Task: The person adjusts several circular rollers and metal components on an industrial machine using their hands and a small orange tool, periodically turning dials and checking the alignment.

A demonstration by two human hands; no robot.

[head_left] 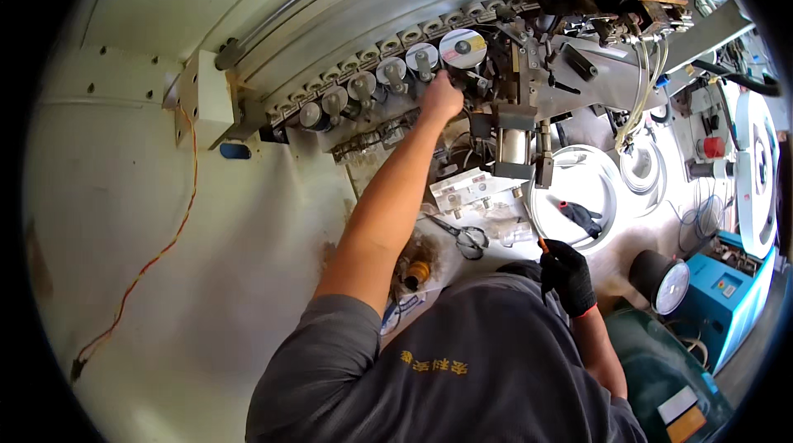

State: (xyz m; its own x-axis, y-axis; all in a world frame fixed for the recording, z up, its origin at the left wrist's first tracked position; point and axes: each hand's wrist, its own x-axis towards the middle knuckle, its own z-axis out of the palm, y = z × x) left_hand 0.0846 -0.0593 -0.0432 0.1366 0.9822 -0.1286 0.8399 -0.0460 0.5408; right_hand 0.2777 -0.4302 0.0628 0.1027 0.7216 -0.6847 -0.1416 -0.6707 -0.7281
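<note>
Only the head view to work with here, so here's what I've got from my end.

I've got the bare left hand [443, 97] stretched far forward into the machine, right by the lower edge of the big labelled disc [462, 47]. That disc sits at the right end of a slanting row of smaller rollers [391, 73], and my guess is the arm's that straight simply because the row sits so deep under the housing. The fingers look curled rather than spread, but the back of the hand hides the tips, so I honestly can't tell if they're pinching something or just resting there.

The right hand [567, 276] is in a black glove, tucked near the body with the elbow bent. It's closed around an orange-tipped stick [543, 246], tip poking up past the fingers. Looks to me like it's parked there to be handy and out of the left arm's way. Can't make out what kind of tool it is.

Between the arms there's a pair of scissors [458, 233], probably left there for easy reach. Off to the right, a loose black glove [582, 218] lies inside the white coil [535, 199].
</note>
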